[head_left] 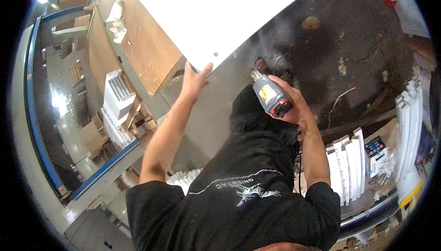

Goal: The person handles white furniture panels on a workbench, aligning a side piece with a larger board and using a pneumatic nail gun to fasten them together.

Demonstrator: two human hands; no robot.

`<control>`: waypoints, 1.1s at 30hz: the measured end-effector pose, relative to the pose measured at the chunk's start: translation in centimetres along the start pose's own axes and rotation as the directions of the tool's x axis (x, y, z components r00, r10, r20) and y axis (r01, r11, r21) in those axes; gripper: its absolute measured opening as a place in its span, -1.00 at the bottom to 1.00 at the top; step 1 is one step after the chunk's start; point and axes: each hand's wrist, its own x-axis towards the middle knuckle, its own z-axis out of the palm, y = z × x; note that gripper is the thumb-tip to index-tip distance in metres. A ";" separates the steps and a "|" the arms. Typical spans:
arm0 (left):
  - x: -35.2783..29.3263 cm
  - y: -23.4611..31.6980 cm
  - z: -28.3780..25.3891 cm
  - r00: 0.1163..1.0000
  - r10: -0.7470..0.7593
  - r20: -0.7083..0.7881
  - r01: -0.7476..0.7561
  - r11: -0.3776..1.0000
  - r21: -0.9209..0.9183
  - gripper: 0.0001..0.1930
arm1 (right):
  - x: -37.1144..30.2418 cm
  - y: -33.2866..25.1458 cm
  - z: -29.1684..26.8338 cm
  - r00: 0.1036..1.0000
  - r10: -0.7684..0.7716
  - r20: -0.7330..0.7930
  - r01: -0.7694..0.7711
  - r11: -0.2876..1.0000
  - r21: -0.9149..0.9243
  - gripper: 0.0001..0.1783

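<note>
A large white panel [225,14] with small dark holes stretches across the top of the view, one corner pointing toward me. My left hand [195,82] holds that near corner, its fingers closed around the edge and partly hidden. In my right hand [294,98] is a grey heat gun [270,95] with a metal nozzle and a red and black rear end. Its nozzle points up and to the left, below the panel's edge and apart from it. My right fingers wrap round the tool's far side, mostly out of sight.
A brown board [147,48] lies under the panel at the left. Beyond it runs a blue rail [103,170]. White strips [347,170] stand at the lower right, near clear plastic wrap [382,166]. A dark, littered floor [347,67] spreads at the right.
</note>
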 end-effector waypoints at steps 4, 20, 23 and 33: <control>-1.2 -1.2 0.5 0.997 0.076 -0.025 -0.079 0.986 -0.144 -0.30 | -2.0 -1.9 -1.9 0.968 0.247 -0.048 -0.252 0.950 -0.186 0.11; 0.3 -3.4 2.3 0.944 0.209 -0.255 -0.297 0.874 -0.384 -0.34 | 9.3 -17.3 -18.1 0.799 0.059 -0.599 -0.386 0.813 -0.435 0.01; -0.2 -0.8 2.8 0.911 0.159 -0.380 -0.290 0.902 -0.319 -0.37 | 16.8 -20.5 -23.9 0.867 -0.103 -0.488 -0.275 0.718 -0.639 0.00; 1.4 2.9 6.5 0.551 -0.191 -0.813 -0.116 0.947 -0.301 -0.57 | 45.8 -18.7 -34.8 0.962 -0.273 0.019 0.107 0.311 -0.944 -0.11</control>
